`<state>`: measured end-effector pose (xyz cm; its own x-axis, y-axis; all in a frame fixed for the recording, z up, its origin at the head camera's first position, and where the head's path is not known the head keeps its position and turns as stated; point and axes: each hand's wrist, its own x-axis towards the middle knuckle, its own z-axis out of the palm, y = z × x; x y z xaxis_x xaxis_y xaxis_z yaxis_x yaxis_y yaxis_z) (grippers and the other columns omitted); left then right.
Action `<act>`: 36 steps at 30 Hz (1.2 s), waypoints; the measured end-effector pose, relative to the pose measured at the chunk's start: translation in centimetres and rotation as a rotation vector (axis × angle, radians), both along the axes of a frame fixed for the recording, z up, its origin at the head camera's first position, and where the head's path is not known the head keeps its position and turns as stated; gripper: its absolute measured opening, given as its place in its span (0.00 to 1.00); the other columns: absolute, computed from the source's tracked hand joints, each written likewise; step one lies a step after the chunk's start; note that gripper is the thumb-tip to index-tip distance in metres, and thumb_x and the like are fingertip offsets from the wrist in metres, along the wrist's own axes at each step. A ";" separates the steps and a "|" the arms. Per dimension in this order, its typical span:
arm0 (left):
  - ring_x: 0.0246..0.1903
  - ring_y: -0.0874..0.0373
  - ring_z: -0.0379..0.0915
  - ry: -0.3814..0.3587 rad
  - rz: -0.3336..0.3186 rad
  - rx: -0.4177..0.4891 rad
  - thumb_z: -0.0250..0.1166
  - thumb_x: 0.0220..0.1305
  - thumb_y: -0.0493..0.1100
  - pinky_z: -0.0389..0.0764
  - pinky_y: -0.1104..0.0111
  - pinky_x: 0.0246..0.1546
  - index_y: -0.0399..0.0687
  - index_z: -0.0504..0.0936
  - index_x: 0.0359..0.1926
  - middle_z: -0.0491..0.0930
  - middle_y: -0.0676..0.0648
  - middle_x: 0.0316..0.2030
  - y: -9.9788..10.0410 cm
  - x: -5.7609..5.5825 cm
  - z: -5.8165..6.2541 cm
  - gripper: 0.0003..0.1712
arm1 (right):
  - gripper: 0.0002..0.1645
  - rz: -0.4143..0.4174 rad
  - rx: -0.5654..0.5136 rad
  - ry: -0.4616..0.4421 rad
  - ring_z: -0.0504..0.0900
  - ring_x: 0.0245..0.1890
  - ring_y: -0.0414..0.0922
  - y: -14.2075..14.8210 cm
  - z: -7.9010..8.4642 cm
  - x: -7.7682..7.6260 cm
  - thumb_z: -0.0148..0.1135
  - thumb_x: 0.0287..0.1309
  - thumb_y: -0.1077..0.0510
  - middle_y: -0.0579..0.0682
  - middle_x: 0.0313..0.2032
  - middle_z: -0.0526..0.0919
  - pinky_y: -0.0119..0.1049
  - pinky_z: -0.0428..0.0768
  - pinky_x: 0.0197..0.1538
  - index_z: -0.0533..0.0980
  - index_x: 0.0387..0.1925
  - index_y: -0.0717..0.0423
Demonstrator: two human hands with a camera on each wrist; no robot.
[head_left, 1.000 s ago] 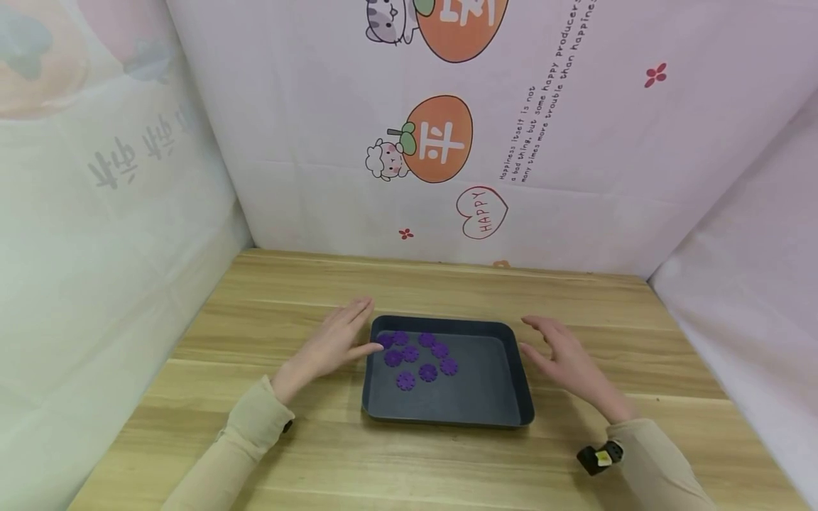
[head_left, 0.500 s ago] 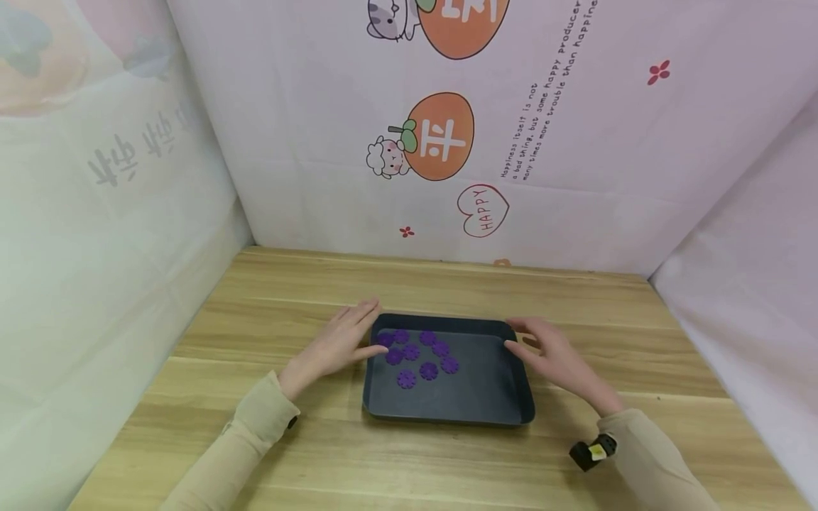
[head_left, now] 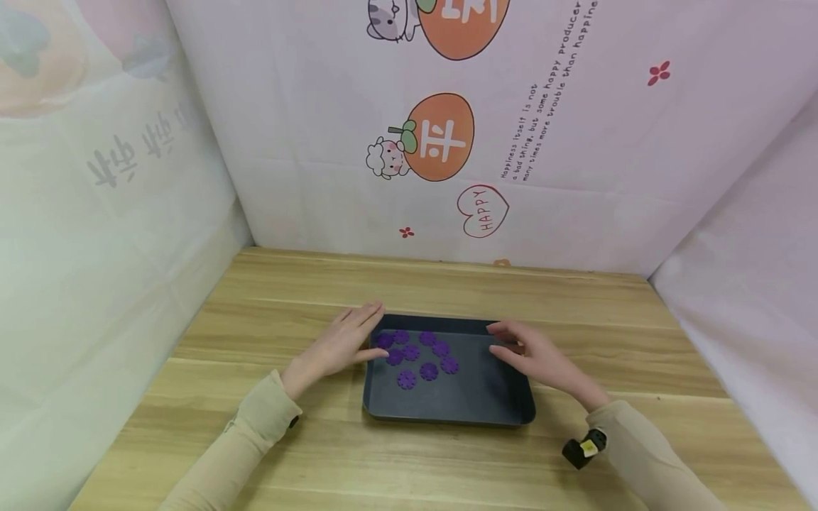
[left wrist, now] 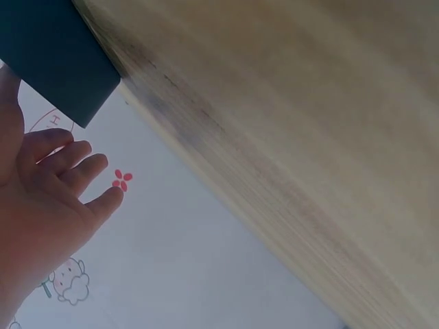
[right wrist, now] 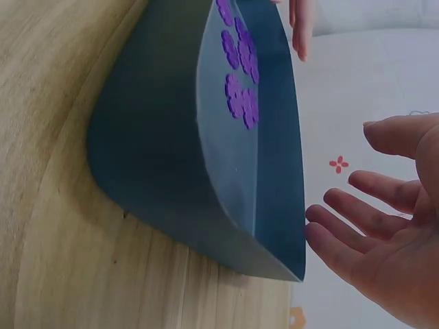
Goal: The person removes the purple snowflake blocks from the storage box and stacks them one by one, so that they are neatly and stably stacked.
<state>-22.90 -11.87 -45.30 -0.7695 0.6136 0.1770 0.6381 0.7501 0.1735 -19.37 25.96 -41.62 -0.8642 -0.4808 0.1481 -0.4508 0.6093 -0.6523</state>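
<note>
A dark grey rectangular tray [head_left: 476, 415] lies on the wooden table, with several purple notched discs [head_left: 429, 371] scattered flat over its left half. My left hand [head_left: 341, 341] is at the tray's left rim, fingers fairly straight, its thumb reaching over the rim close to the discs. My right hand [head_left: 537, 355] hovers over the right rim, thumb and fingers spread apart with nothing between them. In the right wrist view the right hand [right wrist: 391, 212] shows its loosely bent fingers beside the tray wall [right wrist: 158, 123]. The left wrist view catches the left hand [left wrist: 55, 178] near a tray corner [left wrist: 62, 62].
The wooden table [head_left: 287, 454] extends around the tray on all sides. White printed cloth [head_left: 319, 142] stands behind it and along both sides. A small black device [head_left: 584, 448] is strapped to the right wrist.
My right hand has moved left, from outside the tray's right rim to over its right part. The left hand has shifted slightly to the right. The discs stay in place.
</note>
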 end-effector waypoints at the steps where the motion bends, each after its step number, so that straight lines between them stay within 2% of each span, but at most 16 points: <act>1: 0.74 0.43 0.58 -0.001 0.001 -0.007 0.60 0.66 0.65 0.60 0.44 0.74 0.38 0.58 0.75 0.60 0.38 0.74 0.0 0.0 0.0 0.50 | 0.23 0.004 0.004 -0.002 0.80 0.57 0.61 -0.1 -0.1 0.0 0.59 0.69 0.56 0.63 0.59 0.79 0.53 0.83 0.55 0.74 0.60 0.64; 14: 0.74 0.43 0.57 -0.031 0.005 -0.021 0.59 0.66 0.66 0.58 0.44 0.75 0.39 0.57 0.76 0.58 0.39 0.75 -0.1 0.1 0.1 0.50 | 0.24 0.074 0.036 -0.055 0.80 0.59 0.59 -1.8 0.2 -0.2 0.58 0.70 0.55 0.65 0.58 0.80 0.55 0.80 0.58 0.73 0.61 0.64; 18: 0.74 0.43 0.57 -0.033 0.003 -0.018 0.59 0.66 0.66 0.58 0.44 0.75 0.39 0.57 0.76 0.59 0.38 0.75 -0.2 0.1 0.0 0.50 | 0.24 0.089 0.048 -0.101 0.79 0.60 0.59 -2.1 0.3 -0.6 0.59 0.70 0.53 0.65 0.59 0.79 0.53 0.80 0.60 0.73 0.61 0.61; 23: 0.74 0.43 0.57 -0.043 -0.002 -0.018 0.58 0.66 0.66 0.57 0.45 0.76 0.39 0.57 0.76 0.59 0.38 0.75 -0.2 0.1 0.0 0.49 | 0.26 0.105 0.058 -0.148 0.78 0.61 0.59 -2.6 0.3 -1.0 0.59 0.69 0.53 0.65 0.60 0.78 0.52 0.80 0.60 0.72 0.62 0.64; 36: 0.75 0.44 0.55 -0.071 -0.006 -0.027 0.57 0.67 0.66 0.56 0.47 0.77 0.37 0.58 0.75 0.58 0.37 0.75 -0.1 -0.1 -0.2 0.49 | 0.21 0.176 0.157 -0.147 0.84 0.50 0.54 -4.0 0.7 -1.8 0.61 0.66 0.58 0.64 0.51 0.83 0.39 0.86 0.50 0.76 0.55 0.68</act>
